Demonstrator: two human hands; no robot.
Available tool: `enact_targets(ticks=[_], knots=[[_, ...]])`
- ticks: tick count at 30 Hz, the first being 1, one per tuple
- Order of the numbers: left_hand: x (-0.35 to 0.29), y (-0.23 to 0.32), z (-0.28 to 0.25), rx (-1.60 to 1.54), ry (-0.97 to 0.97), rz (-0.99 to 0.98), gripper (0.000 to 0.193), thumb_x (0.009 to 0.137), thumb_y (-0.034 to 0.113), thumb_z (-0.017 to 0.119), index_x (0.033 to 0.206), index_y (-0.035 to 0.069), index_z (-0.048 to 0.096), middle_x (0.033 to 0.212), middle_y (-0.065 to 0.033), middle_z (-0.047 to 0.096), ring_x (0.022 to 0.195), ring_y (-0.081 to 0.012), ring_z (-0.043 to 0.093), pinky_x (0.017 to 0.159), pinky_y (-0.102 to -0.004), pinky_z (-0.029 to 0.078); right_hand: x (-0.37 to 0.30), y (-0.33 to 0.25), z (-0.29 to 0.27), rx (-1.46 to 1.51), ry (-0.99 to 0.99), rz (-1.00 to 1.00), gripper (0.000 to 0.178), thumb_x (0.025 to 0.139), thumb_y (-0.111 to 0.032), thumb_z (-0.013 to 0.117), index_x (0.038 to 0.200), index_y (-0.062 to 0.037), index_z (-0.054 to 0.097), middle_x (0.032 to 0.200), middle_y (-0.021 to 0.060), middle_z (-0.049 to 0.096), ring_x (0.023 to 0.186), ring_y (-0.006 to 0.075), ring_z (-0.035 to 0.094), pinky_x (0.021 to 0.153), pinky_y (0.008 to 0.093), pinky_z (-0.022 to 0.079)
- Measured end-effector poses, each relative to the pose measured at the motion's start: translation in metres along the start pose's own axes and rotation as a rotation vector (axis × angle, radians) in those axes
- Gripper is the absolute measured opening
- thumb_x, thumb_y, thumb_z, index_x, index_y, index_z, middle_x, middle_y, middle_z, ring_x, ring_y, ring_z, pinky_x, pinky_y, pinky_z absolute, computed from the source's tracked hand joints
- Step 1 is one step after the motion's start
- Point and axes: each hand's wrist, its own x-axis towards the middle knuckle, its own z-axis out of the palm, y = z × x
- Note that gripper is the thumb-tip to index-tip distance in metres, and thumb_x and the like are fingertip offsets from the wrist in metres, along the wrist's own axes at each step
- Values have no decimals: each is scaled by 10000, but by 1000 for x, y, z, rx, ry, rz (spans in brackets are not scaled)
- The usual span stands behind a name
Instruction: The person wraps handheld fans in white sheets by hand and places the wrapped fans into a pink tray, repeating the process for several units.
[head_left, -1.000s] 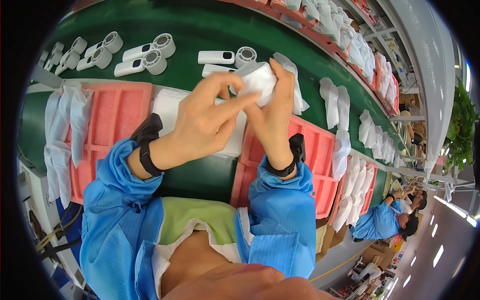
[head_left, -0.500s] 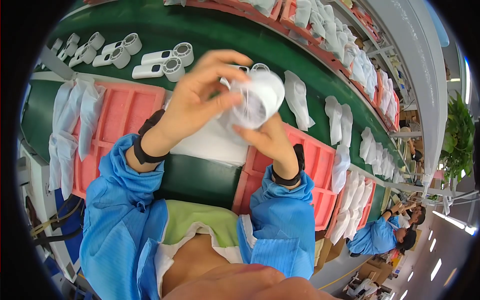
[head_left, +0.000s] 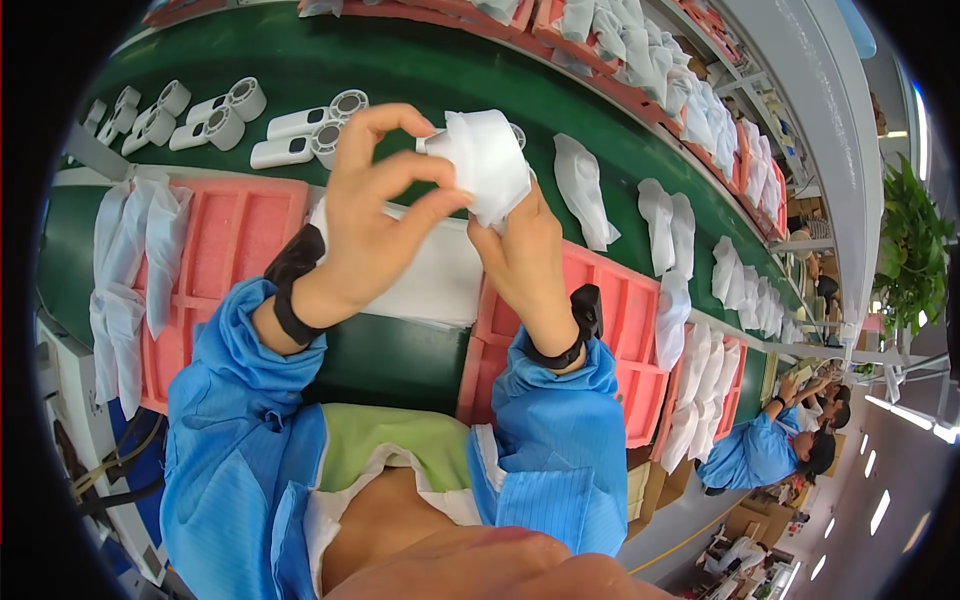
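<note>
Green belt (head_left: 430, 60): running across beyond both hands.

Pink trays, two: one (head_left: 263, 218) standing left of the left hand; the other (head_left: 628, 312) spreading right of the right wrist.

White sheet stack (head_left: 420, 278): lying under and between the hands.

Left hand (head_left: 385, 215): curling, thumb and forefinger pinching the near left edge of the wrap.

Right hand (head_left: 522, 250): cupping the bundle's underside, thumb in front, other fingers partly hidden behind.

White-wrapped bundle (head_left: 488, 160): hanging in the air between the hands, right of the left fingertips, directly above the right palm; the right hand is bearing more of it. Long axis: cannot be told under the wrap.

Wrapped piece (head_left: 582, 192): lying on the belt, beyond and right of the right hand.

White round-headed device (head_left: 283, 152): lying beyond the left hand, leftward, unwrapped.
</note>
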Motion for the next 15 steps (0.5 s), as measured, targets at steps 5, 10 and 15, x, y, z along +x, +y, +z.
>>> enact_targets(ticks=[5, 10, 15], knots=[[5, -5, 4, -175, -35, -283, 171, 729, 93, 776, 827, 58, 640, 1050, -57, 535, 958, -196, 538, 843, -292, 413, -5, 9, -4, 104, -83, 6, 318, 809, -62, 627, 1106, 5, 537, 926, 200, 611, 817, 383, 621, 678, 401, 494], [-8, 5, 13, 117, -18, -7, 147, 781, 81, 737, 891, 63, 642, 967, -38, 557, 916, -146, 546, 799, -252, 421, -6, 3, -7, 168, -44, 110, 305, 837, -75, 624, 1119, 10, 547, 927, 157, 648, 795, 315, 645, 687, 367, 494], [4, -39, 11, -678, -102, -652, 183, 809, 117, 719, 963, 72, 630, 855, -44, 555, 829, -159, 556, 720, -258, 447, -6, 39, -36, 483, -390, 76, 299, 860, -99, 634, 1121, 23, 553, 911, 95, 669, 786, 232, 648, 675, 333, 483]])
